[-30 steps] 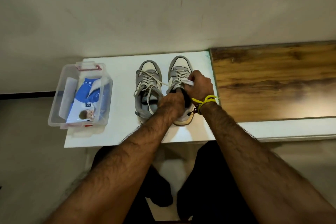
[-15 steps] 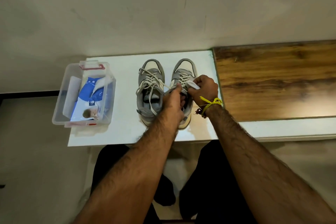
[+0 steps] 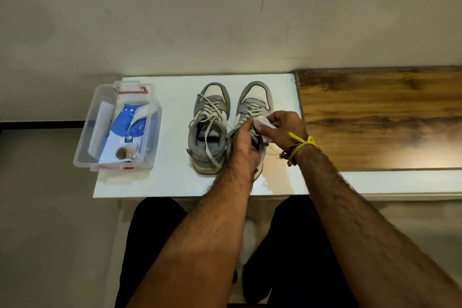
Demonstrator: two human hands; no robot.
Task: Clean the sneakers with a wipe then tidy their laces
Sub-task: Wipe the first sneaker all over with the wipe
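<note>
A scuffed pale wall [image 3: 225, 12] rose behind the counter [image 3: 175, 182], whose white part carried everything; a wood panel [image 3: 380, 117] lay to the right, bare. At the left stood a clear bin [image 3: 85, 147] with red clips, holding a blue-and-white pack [image 3: 126, 137]. Near it, well apart from the bin, two grey sneakers stood side by side, toes to the wall. The left sneaker [image 3: 212, 107] lay untouched, its laces [image 3: 210, 117] loose over the opening. The right sneaker [image 3: 255, 100] was half hidden by both hands. The left hand [image 3: 243, 147] gripped its collar and tongue. The right hand [image 3: 282, 130], a yellow band [image 3: 303, 144] at its wrist, pinched a white wipe [image 3: 265, 124] against the lacing of that sneaker, just beside the left hand's fingertips.
</note>
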